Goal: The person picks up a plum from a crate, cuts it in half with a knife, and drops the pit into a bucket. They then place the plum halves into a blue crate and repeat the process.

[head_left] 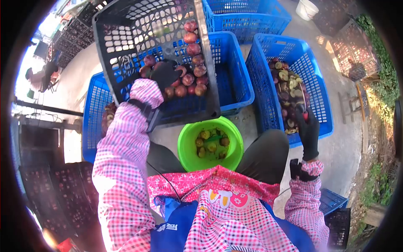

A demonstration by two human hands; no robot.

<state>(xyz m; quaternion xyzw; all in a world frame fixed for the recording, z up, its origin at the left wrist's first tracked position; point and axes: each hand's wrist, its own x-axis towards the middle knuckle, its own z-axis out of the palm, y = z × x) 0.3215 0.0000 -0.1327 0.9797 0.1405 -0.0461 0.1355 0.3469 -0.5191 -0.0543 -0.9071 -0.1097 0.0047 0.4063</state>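
My left hand (166,76), in a black glove, reaches into a tilted black plastic crate (213,80) and lies among round reddish-purple fruits (188,79). Its fingers blend into the dark crate, so I cannot tell how they are bent. My right hand (310,130), also gloved in black, is closed on a small knife (305,112) with red on its handle, the thin blade pointing away from me. Beneath that blade, a blue crate (321,84) holds cut fruit pieces (287,86), yellowish and dark purple. Between my knees stands a lime-green bucket (183,147) with several brownish-yellow fruits (212,147) inside.
Under the black crate is another blue crate (241,80), with one more blue crate (247,21) behind it. A blue crate (90,126) at left holds dark fruit. Stacked dark crates (54,193) stand lower left. A white bucket (307,9) is at the back, and a person (42,77) sits far left.
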